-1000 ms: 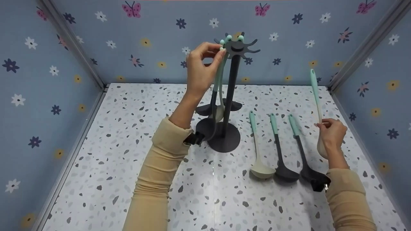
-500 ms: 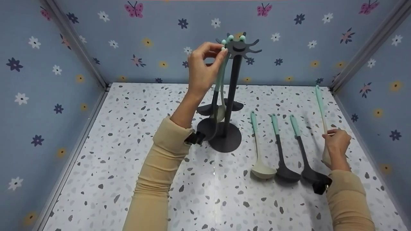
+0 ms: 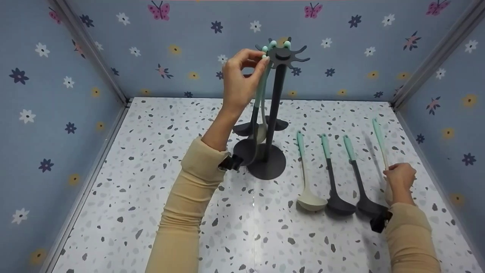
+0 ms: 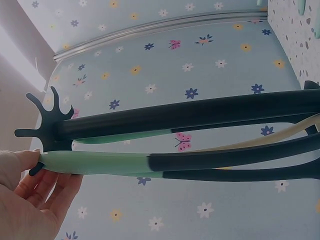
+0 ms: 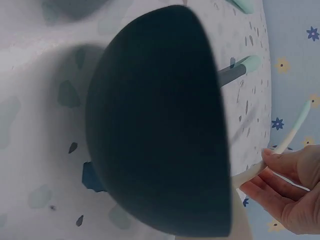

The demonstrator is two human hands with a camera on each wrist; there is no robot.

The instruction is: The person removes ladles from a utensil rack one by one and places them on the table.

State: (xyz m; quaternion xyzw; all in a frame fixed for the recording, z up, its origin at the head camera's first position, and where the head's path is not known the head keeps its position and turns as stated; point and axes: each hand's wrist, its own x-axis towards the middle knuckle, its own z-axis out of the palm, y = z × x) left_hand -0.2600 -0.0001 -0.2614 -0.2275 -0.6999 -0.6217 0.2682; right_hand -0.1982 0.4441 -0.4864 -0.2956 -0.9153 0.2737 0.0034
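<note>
My left hand (image 3: 239, 79) pinches the mint handle end of a black ladle (image 3: 245, 149) at a hook of the dark utensil stand (image 3: 274, 102). The left wrist view shows thumb and fingers around the tip of that mint handle (image 4: 95, 162), right at the stand's hooked top (image 4: 47, 125). Over at the right, my right hand (image 3: 401, 178) grips the pale shaft of a cream spoon with a mint handle (image 3: 379, 132). The hand mostly hides the spoon's head. In the right wrist view, thumb and fingers pinch this cream shaft (image 5: 250, 172), beside a large dark ladle bowl (image 5: 160, 125).
A cream ladle (image 3: 311, 201) and two black ladles (image 3: 340, 204) (image 3: 367, 204) lie in a row on the speckled table (image 3: 151, 212). Other utensils (image 3: 278, 124) hang on the stand behind the held ladle. Flowered walls (image 3: 170, 30) enclose the back and sides.
My right hand has lowered the cream spoon toward the table and moved slightly nearer the front edge. My left hand stays at the stand's hook.
</note>
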